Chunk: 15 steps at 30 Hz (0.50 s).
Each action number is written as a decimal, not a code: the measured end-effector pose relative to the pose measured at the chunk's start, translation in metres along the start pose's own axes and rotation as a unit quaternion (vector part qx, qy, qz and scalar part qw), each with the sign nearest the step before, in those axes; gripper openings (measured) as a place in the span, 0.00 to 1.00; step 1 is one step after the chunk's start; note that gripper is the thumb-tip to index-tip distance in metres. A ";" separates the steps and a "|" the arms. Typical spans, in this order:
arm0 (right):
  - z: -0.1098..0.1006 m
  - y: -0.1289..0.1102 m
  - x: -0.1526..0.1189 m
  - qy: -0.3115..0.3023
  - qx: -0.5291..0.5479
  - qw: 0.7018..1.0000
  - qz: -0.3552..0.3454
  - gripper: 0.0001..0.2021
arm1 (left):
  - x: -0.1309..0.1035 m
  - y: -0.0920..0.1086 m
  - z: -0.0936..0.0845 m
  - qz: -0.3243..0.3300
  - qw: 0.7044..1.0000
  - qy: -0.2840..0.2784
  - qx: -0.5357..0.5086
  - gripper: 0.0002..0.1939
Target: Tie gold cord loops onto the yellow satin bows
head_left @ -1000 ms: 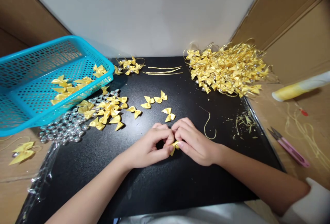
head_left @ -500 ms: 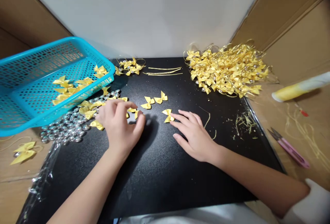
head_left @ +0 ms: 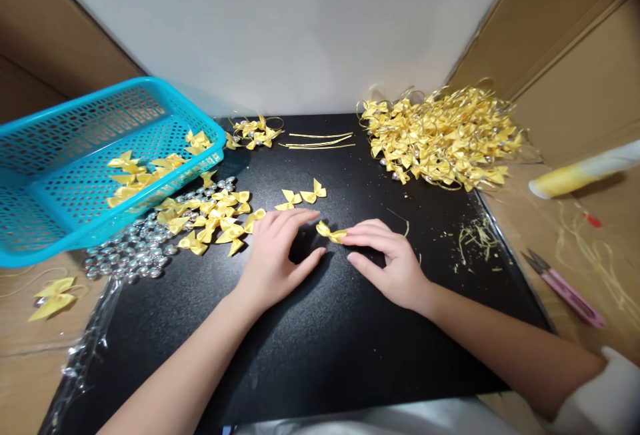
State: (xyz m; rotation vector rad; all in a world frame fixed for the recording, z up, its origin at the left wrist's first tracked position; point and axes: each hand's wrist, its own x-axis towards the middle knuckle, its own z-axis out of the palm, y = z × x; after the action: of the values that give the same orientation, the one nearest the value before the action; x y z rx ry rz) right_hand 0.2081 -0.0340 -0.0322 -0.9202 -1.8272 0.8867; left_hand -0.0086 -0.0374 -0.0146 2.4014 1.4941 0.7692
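A yellow ribbon bow (head_left: 329, 232) is tilted nearly edge-on over the black tabletop, its right end at the fingertips of my right hand (head_left: 387, 261). Those fingers hold the bow's end, while the thumb sits a little apart below. My left hand (head_left: 280, 255) is open just left of the bow, thumb and fingers spread around a gap, nothing seen between them. Two more bows (head_left: 313, 191) lie behind, one partly hidden by my left fingers. Left of that hand is a loose group of yellow bows (head_left: 215, 217), beside silver beads (head_left: 133, 251).
A blue basket (head_left: 65, 238) holding bows stands at left. Finished-looking bows with gold cords (head_left: 440, 138) are heaped at back right. Short gold cords (head_left: 320, 135) lie at the back. Pink-handled snips (head_left: 565, 288), thread scraps (head_left: 477, 238) and a yellow-white roll (head_left: 585, 171) are at right.
My left hand has moved right, from the loose bows to beside the single bow. That bow has gone from lying flat to tilted at my right fingertips.
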 end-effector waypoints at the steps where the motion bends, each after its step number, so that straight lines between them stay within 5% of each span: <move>1: 0.000 0.001 0.000 0.005 0.036 0.999 0.010 0.09 | -0.001 0.001 0.000 0.003 1.000 0.001 -0.025 0.19; 7: 0.000 0.005 0.001 0.006 0.111 0.992 0.065 0.06 | -0.005 0.008 0.005 -0.039 0.969 -0.004 -0.244 0.10; 15: 0.004 -0.002 -0.001 0.020 0.005 1.000 -0.011 0.10 | -0.007 0.014 0.013 -0.139 0.889 -0.032 -0.435 0.12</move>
State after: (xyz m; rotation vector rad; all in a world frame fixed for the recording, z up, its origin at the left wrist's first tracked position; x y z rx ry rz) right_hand 0.2041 -0.0369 -0.0321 -0.9036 -1.7946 0.8560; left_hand 0.0069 -0.0486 -0.0213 1.4907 1.0817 0.9967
